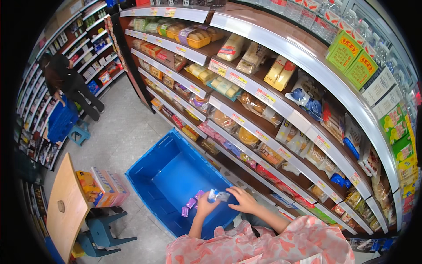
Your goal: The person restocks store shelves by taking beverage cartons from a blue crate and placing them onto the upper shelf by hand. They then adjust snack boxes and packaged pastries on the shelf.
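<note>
My left hand (206, 206) grips a small clear packet (218, 196) with blue and white on it, held above a large blue plastic crate (150, 194). My right hand (244, 200) is just to the right of the packet, its fingers spread and holding nothing that I can see. Whether a fingertip touches the packet's edge is hard to tell. Several small purple packets (189, 203) lie on the crate's floor, partly hidden behind my left hand. The rest of the crate's floor shows bare blue plastic.
Shelves of packaged bread (230, 48) and snacks rise along the right. Left of the crate stand a wooden table (62, 201), cardboard boxes (108, 188) and blue plastic stools (105, 229). Farther back, a person (71, 82) bends by another blue crate (61, 120).
</note>
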